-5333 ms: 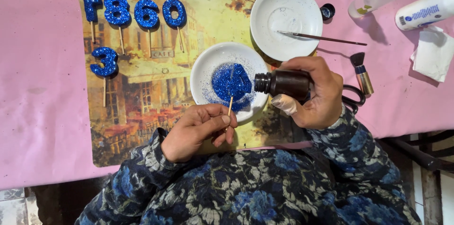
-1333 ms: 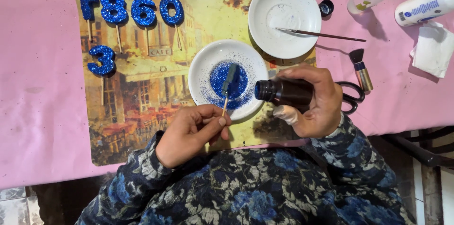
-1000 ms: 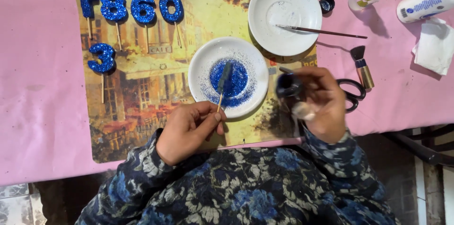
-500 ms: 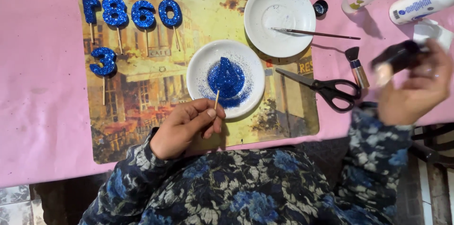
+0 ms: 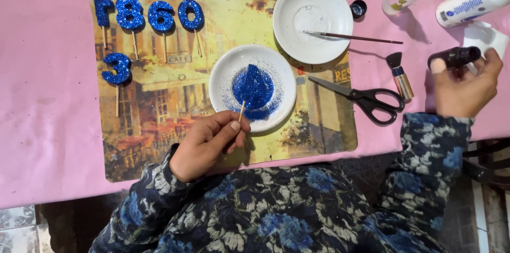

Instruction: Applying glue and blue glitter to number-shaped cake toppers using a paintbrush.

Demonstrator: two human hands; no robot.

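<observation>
Holding: the left hand (image 5: 204,144) pinches a thin wooden stick (image 5: 241,111) between thumb and fingertips, its upper end carrying a blue glitter-coated shape (image 5: 253,86)
Where it sits: the glittered shape lies in a white plate (image 5: 223,72) dusted with loose blue glitter, at the middle of a picture placemat (image 5: 159,120) on the pink tablecloth (image 5: 48,99)
Handling: I judge the piece very light and the stick stiff but easily snapped; the coating looks loose and likely to shed or smear, so the bare lower stick is the place to take hold, never the glittered face
Right hand: the right hand (image 5: 463,89) is closed around a small dark bottle (image 5: 455,57), fingers wrapped over it, above the cloth at the far right beside a white tissue (image 5: 481,35)
Near things: black-handled scissors (image 5: 366,99) lie just right of the plate; a short brush (image 5: 398,72) lies beyond them; a second white plate (image 5: 289,3) holds a thin brush (image 5: 353,36)
Finished pieces: five blue glitter numerals on sticks (image 5: 146,16) lie on the placemat's upper left, well apart from the plate
Changed: five seconds back the right hand held the bottle just beside the plate's rim; it now sits far to the right, uncovering the scissors, while the left hand's pinch is unchanged
</observation>
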